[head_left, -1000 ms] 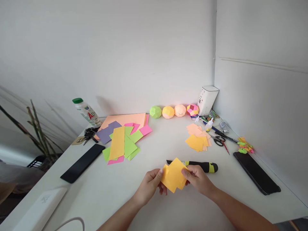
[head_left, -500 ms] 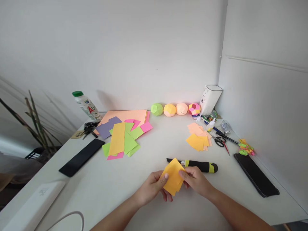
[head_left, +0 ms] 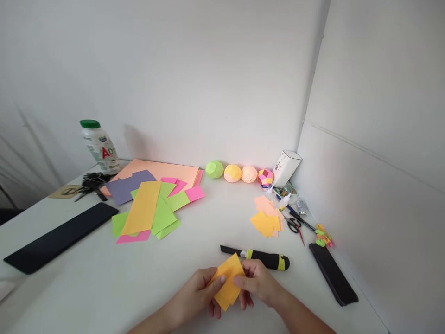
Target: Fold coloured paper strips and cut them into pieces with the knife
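Note:
Between my two hands are orange paper pieces (head_left: 228, 283), stacked and slightly out of line with each other. My left hand (head_left: 201, 290) pinches their left side, thumb on top and fingers underneath. On the right side, my right hand (head_left: 259, 283) grips them with its thumb on the face; its fingers behind are partly hidden. Just beyond the hands lies a black and yellow-green utility knife (head_left: 266, 258), its dark blade end pointing left. Farther back to the right, more orange paper pieces (head_left: 264, 223) rest on peach ones (head_left: 266, 204).
Coloured paper sheets (head_left: 163, 211) overlap on the left of the white table. Several faceted paper balls (head_left: 214, 169) line the wall. At right are scissors (head_left: 293, 224), a glue bottle (head_left: 284, 202) and a black phone (head_left: 333, 273). A white bottle (head_left: 100, 148) and dark slab (head_left: 62, 236) stand left.
The camera view has turned, so the table things appear shifted left. Both hands still hold the orange paper pieces, with little change in grip.

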Motion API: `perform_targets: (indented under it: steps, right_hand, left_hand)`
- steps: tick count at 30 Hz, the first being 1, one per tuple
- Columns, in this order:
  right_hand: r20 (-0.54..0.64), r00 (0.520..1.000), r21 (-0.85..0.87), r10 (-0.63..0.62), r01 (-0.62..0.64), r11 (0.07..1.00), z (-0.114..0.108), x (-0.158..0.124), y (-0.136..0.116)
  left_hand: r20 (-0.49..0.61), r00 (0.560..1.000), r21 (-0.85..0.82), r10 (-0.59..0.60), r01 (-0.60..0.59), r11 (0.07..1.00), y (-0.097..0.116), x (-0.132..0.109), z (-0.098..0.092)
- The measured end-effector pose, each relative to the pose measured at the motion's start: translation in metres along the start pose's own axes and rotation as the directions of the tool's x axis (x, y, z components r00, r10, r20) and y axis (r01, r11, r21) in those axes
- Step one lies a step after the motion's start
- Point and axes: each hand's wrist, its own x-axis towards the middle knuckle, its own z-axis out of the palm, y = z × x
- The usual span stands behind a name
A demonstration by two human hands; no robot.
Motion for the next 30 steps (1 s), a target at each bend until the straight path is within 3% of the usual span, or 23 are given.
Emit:
perform_targets:
  steps: [2, 3, 4, 5, 6, 7, 8, 9, 10, 11, 12, 13, 15, 18, 21, 24, 26, 28, 30]
  right_hand:
    - [-0.110, 0.992, -0.082, -0.054, 0.045, 0.996, -0.003, -0.001, -0.002]
    - [-0.221, 0.967, -0.172, -0.128, 0.091, 0.981, -0.008, -0.003, -0.003]
    - [-0.356, 0.901, -0.306, -0.248, 0.138, 0.942, -0.016, -0.006, -0.005]
    - [-0.485, 0.760, -0.490, -0.432, 0.173, 0.854, -0.027, -0.010, -0.007]
    - [-0.527, 0.577, -0.672, -0.624, 0.167, 0.722, -0.040, -0.013, -0.009]
    - [-0.478, 0.430, -0.811, -0.766, 0.118, 0.572, -0.056, -0.016, -0.010]
    - [-0.414, 0.310, -0.895, -0.856, 0.033, 0.445, -0.074, -0.017, -0.010]
    - [-0.349, 0.268, -0.936, -0.898, -0.064, 0.345, -0.091, -0.016, -0.009]
    - [-0.297, 0.279, -0.953, -0.913, -0.153, 0.262, -0.107, -0.013, -0.006]
    - [-0.254, 0.351, -0.958, -0.901, -0.222, 0.183, -0.121, -0.009, -0.002]
    - [-0.205, 0.438, -0.963, -0.875, -0.251, 0.100, -0.132, -0.005, 0.003]
    - [-0.183, 0.471, -0.970, -0.863, -0.230, 0.079, -0.140, 0.000, 0.008]
    - [-0.170, 0.493, -0.976, -0.853, -0.202, 0.078, -0.147, 0.008, 0.017]
    - [-0.203, 0.490, -0.965, -0.848, -0.249, 0.087, -0.142, 0.012, 0.021]
    - [-0.140, 0.532, -0.989, -0.835, -0.109, 0.096, -0.123, 0.008, 0.014]
    - [0.041, 0.669, -0.993, -0.743, 0.108, 0.043, -0.098, 0.003, 0.005]
    - [0.122, 0.756, -0.983, -0.643, 0.180, 0.025, -0.081, 0.001, 0.001]
    - [0.150, 0.796, -0.978, -0.587, 0.208, 0.032, -0.068, 0.000, 0.000]
    - [0.142, 0.805, -0.977, -0.577, 0.207, 0.048, -0.060, 0.001, 0.000]
  left_hand:
    - [-0.024, 0.999, 0.077, 0.042, -0.040, 0.996, 0.001, -0.001, -0.002]
    - [-0.066, 0.994, 0.146, 0.082, -0.071, 0.987, 0.001, -0.001, -0.004]
    - [-0.123, 0.983, 0.239, 0.137, -0.105, 0.965, 0.002, -0.001, -0.007]
    - [-0.188, 0.959, 0.345, 0.210, -0.136, 0.929, 0.003, -0.001, -0.012]
    - [-0.249, 0.922, 0.463, 0.296, -0.155, 0.873, 0.003, 0.000, -0.017]
    - [-0.292, 0.876, 0.579, 0.383, -0.157, 0.800, 0.004, 0.001, -0.025]
    - [-0.331, 0.814, 0.682, 0.478, -0.144, 0.717, 0.004, 0.003, -0.034]
    - [-0.357, 0.743, 0.775, 0.567, -0.102, 0.623, 0.004, 0.005, -0.044]
    - [-0.373, 0.670, 0.857, 0.642, -0.018, 0.516, 0.004, 0.006, -0.055]
    - [-0.407, 0.614, 0.894, 0.676, 0.115, 0.434, 0.003, 0.007, -0.067]
    - [-0.454, 0.584, 0.884, 0.673, 0.200, 0.422, 0.003, 0.007, -0.079]
    - [-0.498, 0.558, 0.865, 0.663, 0.270, 0.423, 0.003, 0.007, -0.092]
    - [-0.588, 0.503, 0.807, 0.633, 0.408, 0.426, 0.003, 0.003, -0.115]
    - [-0.694, 0.446, 0.708, 0.565, 0.565, 0.424, 0.002, -0.004, -0.142]
    - [-0.749, 0.460, 0.652, 0.478, 0.641, 0.405, 0.000, -0.010, -0.158]
    - [-0.758, 0.509, 0.647, 0.408, 0.667, 0.370, -0.001, -0.013, -0.163]
    - [-0.756, 0.531, 0.650, 0.383, 0.680, 0.340, -0.001, -0.014, -0.164]
    - [-0.751, 0.548, 0.655, 0.369, 0.689, 0.311, -0.002, -0.014, -0.163]
    - [-0.746, 0.560, 0.660, 0.361, 0.695, 0.287, -0.002, -0.015, -0.163]
